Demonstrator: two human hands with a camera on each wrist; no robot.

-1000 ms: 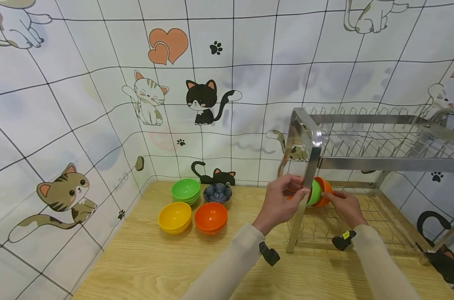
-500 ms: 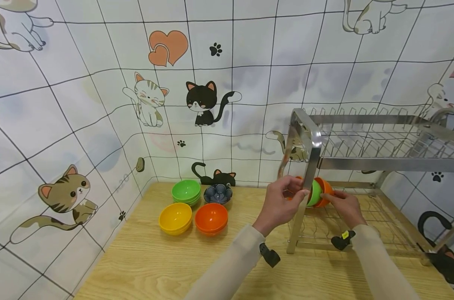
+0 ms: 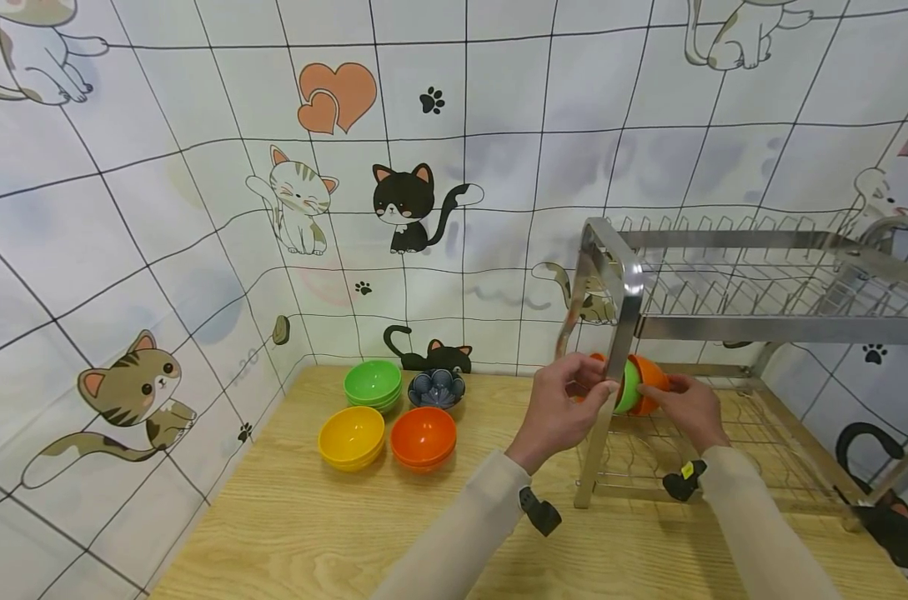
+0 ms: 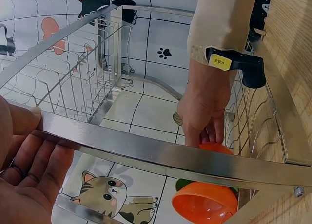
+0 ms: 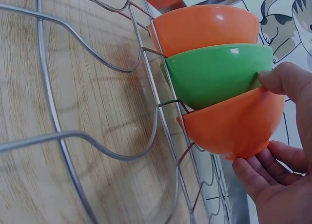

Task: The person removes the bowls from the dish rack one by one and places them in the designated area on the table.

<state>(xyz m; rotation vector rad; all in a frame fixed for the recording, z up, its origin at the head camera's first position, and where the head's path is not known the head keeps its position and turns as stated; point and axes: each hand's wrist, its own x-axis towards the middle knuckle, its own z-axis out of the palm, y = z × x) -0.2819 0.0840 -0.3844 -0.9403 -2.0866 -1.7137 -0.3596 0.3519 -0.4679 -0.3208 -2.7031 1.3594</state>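
My right hand (image 3: 692, 410) pinches an orange bowl (image 5: 236, 121) on the lower tier of the metal dish rack (image 3: 624, 300). The thumb lies at its rim and the fingertips reach its foot. This bowl stands on edge, tilted against a green bowl (image 5: 217, 73). Beyond the green one, a second orange bowl (image 5: 204, 29) completes the row; its open side shows in the left wrist view. My left hand (image 3: 559, 408) grips the rack's left end frame (image 4: 122, 147), thumb on one side and fingers curled under the bar. In the head view, the post partly hides the bowls.
On the wooden table (image 3: 296, 533), left of the rack, stand green bowls (image 3: 372, 382), yellow bowls (image 3: 352, 437), orange bowls (image 3: 423, 437) and a dark flower-shaped bowl (image 3: 436, 389). The wire upper tier (image 3: 761, 279) overhangs my right hand. A cat-print wall covering (image 3: 499, 167) rises behind.
My right hand has shifted slightly at the orange bowl, its fingers a little further round the outside. The left hand keeps its place on the rack frame.
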